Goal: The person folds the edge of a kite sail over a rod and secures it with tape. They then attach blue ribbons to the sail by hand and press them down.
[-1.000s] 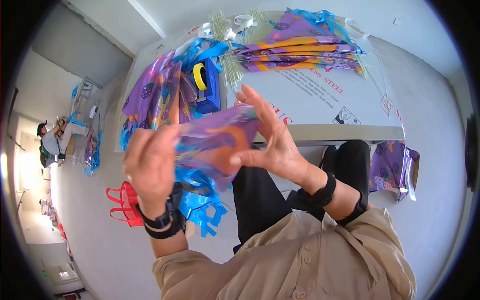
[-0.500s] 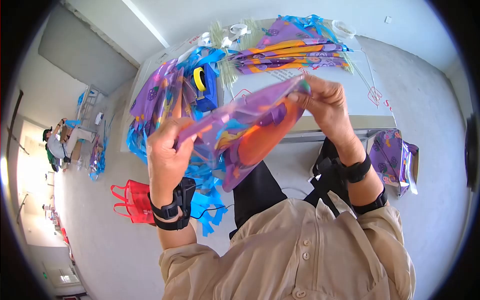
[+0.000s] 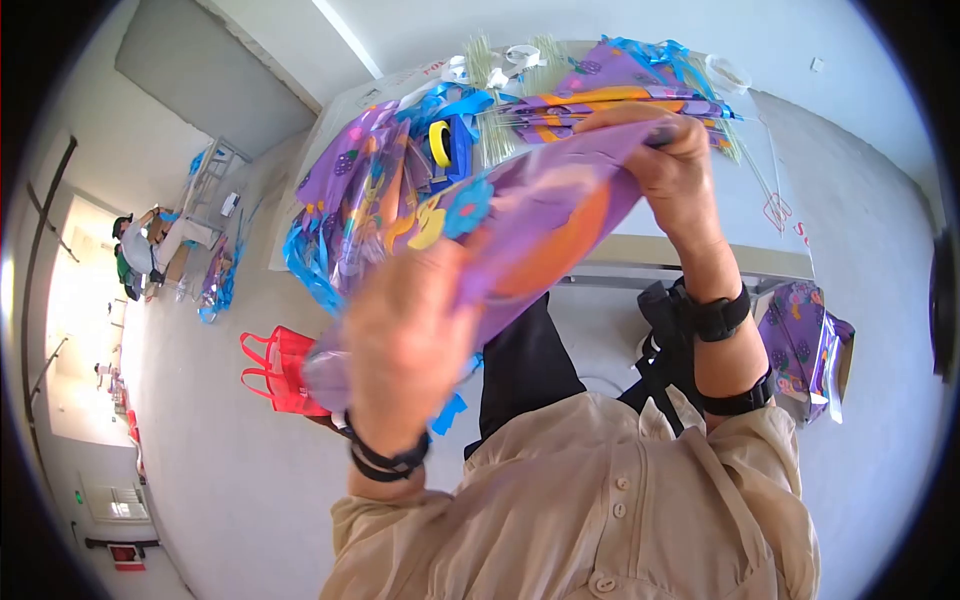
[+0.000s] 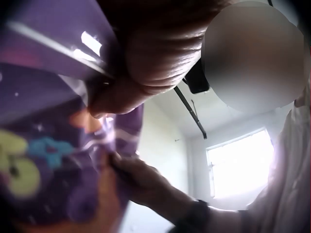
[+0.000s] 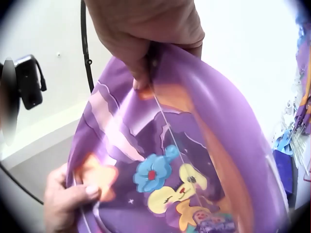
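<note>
Printed purple sheet (image 3: 540,230): held up in the air btwn both hands, above the near edge of the table. Glossy film w/ an orange area, blue flower (image 5: 152,173) and yellow figures; thin pale line runs down it from beneath the R fingers. Surface bowed, not flat.

R hand (image 3: 685,175): clamped on the upper corner, thumb and fingers pinching film. L hand (image 3: 405,345): blurred in head view, but R wrist view shows it pinching the opp. edge, thumb over the print. Hands well apart. Judged reason: a two-pt. hold spreads the limp film and stops it folding on itself; pinching at the edges leaves the middle uncovered.

Table (image 3: 700,225), beyond the sheet: blue dispenser (image 3: 461,140) w/ yellow roll (image 3: 439,145), prob. sited there for easy reach. To its L, a loose purple pile (image 3: 335,175) w/ blue ribbons (image 3: 310,268) hanging at the near side. Far side: folded purple-and-orange stack (image 3: 600,97), layers laid roughly parallel, presum. for tidy order; pale thin sticks (image 3: 495,140) bundled beside it, ends roughly lined up, presum. so they don't scatter. White roll (image 3: 522,55) and clear tub (image 3: 728,74) at the far edge; tub contents n/d.

Floor: red bag (image 3: 290,368), L side, handles outward; purple-printed pieces (image 3: 793,335) by the R end of table. Bkgd, far L: another person (image 3: 147,248), by a metal frame; handwork too small to tell.
</note>
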Demonstrator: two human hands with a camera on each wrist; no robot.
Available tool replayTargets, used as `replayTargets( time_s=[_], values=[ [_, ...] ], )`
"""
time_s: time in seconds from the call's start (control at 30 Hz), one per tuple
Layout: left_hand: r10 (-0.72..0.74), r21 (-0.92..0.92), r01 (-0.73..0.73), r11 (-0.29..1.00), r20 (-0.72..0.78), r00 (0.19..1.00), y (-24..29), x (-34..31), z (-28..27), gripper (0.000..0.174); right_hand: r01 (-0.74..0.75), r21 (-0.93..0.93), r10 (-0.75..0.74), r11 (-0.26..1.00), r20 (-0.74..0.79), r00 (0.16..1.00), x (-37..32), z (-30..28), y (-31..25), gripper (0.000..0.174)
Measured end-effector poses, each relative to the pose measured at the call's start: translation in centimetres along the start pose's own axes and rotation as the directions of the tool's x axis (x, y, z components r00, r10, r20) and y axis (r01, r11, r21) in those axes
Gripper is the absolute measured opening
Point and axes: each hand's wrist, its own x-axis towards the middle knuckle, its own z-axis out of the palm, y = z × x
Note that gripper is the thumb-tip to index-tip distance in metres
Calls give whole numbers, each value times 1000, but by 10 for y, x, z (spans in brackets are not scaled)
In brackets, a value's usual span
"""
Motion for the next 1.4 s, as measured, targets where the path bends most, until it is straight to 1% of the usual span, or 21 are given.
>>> replayTargets(
  time_s=[0.03, 0.07, 0.13, 0.2, 0.27, 0.33, 0.4, 0.5, 0.57, 0.6, 0.67, 0.73, 0.77, 0.8, 0.93, 1.0, 1.1, 1.17, 1.23, 1.33, 1.4],
  values=[
    [80, -32, -80, 996, -4, 997, 10, -11, 13, 47, 92, 11, -92, 996, -9, 996, 1, -4, 2, 14],
    [46, -101, -31, 994, 158, 986, 22, -18, 25, 48, 180, 23, -180, 983, -17, 983, 1, -7, 3, 17],
    [110, -423, 40, 905, 325, 939, 30, -22, 39, 46, 151, 32, -151, 988, 10, 988, -3, -14, 7, 22],
    [117, -493, 68, 868, 335, 935, 20, -24, 39, 39, 200, 277, -218, 940, 34, 975, -9, -19, 8, 22],
    [-66, -571, 263, 777, 342, 938, 6, -18, 16, 29, 195, 255, -213, 947, 45, 976, -13, -29, 6, 20],
    [-379, -590, 359, 723, 95, 920, -13, -13, 8, 24, 285, 115, -296, 952, 97, 950, -16, -35, 3, 17],
    [41, -155, -75, 985, -211, 977, -45, 18, 1, 37, 295, 150, -312, 944, 108, 944, -21, -33, 1, 16],
    [193, -129, -219, 967, -187, 963, -34, 34, 0, 57, 173, 334, -151, 927, -89, 984, -26, -23, 4, 13],
    [148, -278, -186, 943, -149, 978, -2, 27, 19, 76, 174, 341, -81, 924, -270, 959, -23, -18, 15, 10],
    [151, -215, -162, 963, -66, 986, 13, 22, 29, 82, 178, 332, -83, 926, -279, 957, -22, -14, 13, 10],
    [49, -74, -48, 996, 16, 999, 29, 16, 55, 86, 38, 60, -17, 997, -323, 946, -21, 1, 5, 10],
    [-65, -31, 62, 998, -125, 990, 23, 16, 83, 85, 28, -38, -40, 999, -352, 935, -21, 16, -9, 6],
    [-90, -72, 74, 995, -244, 966, 17, 17, 97, 70, 11, -13, -15, 1000, -358, 934, -21, 23, -14, 5],
    [-88, -73, 72, 995, -244, 966, 9, 13, 104, 70, -6, 13, 10, 1000, -361, 933, -21, 25, -16, 5],
    [-86, -98, 60, 993, -286, 954, -20, 12, 97, 16, 28, -76, -49, 997, -289, 956, -19, 13, -3, 3],
    [-418, -496, 269, 826, -217, 882, -32, 20, 73, 11, 20, -47, -31, 999, -250, 968, -20, -2, 16, 4],
    [-339, -414, 206, 887, -280, 898, -55, 40, 34, 16, -7, 98, 29, 995, -224, 974, -18, -10, 24, 6],
    [-216, -510, 189, 839, 6, 976, -53, 48, 15, 19, -27, 189, 75, 982, -252, 965, -16, -14, 28, 9],
    [-174, -479, 199, 855, 97, 980, -35, 44, 24, 30, -26, 254, 102, 967, -295, 950, -13, -12, 31, 10],
    [72, -188, -69, 980, 9, 997, -2, 15, 71, 55, -51, 264, 154, 963, -388, 909, -10, -12, 32, 12],
    [-23, -57, 32, 998, 156, 987, 19, -7, 103, 56, -102, 211, 187, 972, -438, 879, -10, -15, 36, 13]
  ],
)
